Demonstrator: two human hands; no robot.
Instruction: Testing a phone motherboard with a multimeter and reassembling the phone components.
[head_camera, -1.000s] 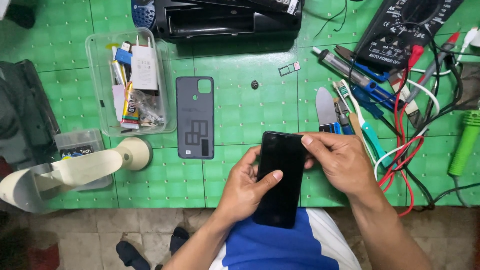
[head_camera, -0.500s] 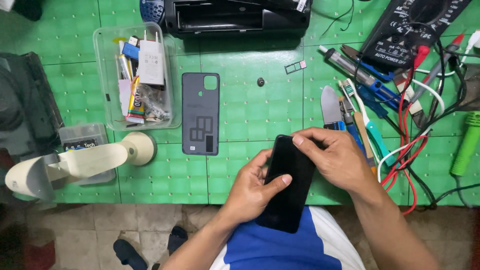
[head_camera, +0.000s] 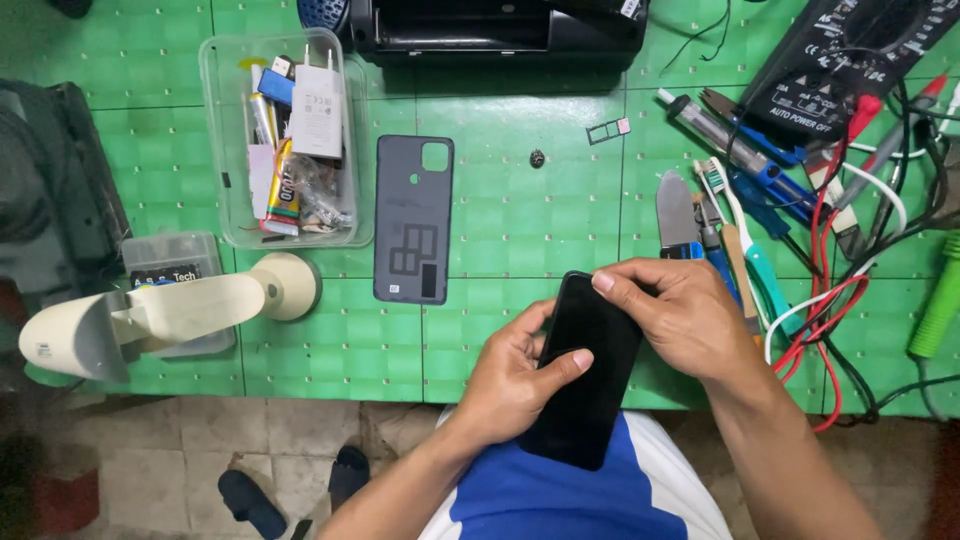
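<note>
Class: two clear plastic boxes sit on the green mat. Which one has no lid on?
The larger clear box, holding a white charger and batteries, is open; the small one by the lamp is lidded.

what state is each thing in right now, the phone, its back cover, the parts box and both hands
phone: screen dark, held tilted above the table edge
left hand: gripping phone, thumb on screen
right hand: gripping phone's top end
back cover: detached, lying flat on green mat
parts box: open, no lid, filled
</note>
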